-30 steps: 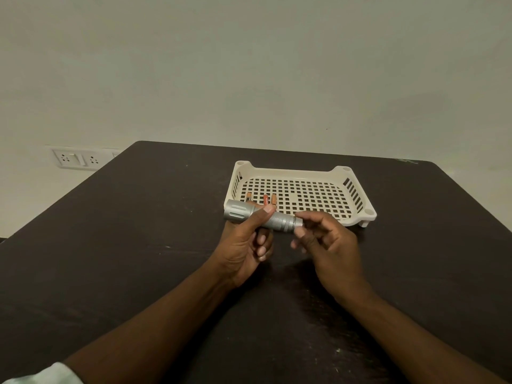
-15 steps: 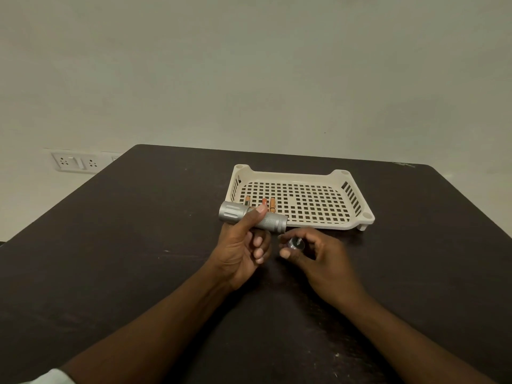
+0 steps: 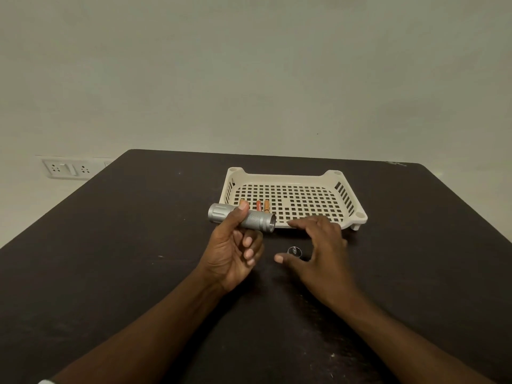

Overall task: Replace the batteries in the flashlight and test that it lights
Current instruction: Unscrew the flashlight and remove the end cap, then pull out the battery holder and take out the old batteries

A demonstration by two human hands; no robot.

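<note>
Right hand (image 3: pixel 321 253) at lower centre of the frame, fingers spread and relaxed, holding nothing – it hovers over the small round silver tail cap (image 3: pixel 294 251) lying on the dark brown table (image 3: pixel 110 273). Left hand (image 3: pixel 232 253) grips the silver knurled metal flashlight (image 3: pixel 241 218) at frame centre, open threaded end pointing right. Behind it, the cream perforated plastic tray (image 3: pixel 304 200) holds what look like three orange batteries (image 3: pixel 262 205) at its left side. White wall socket panel (image 3: pixel 66 169) sits at far left.

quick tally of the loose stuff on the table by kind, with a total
flashlight body: 1
tail cap: 1
batteries: 3, in the basket
plastic basket: 1
total: 6
</note>
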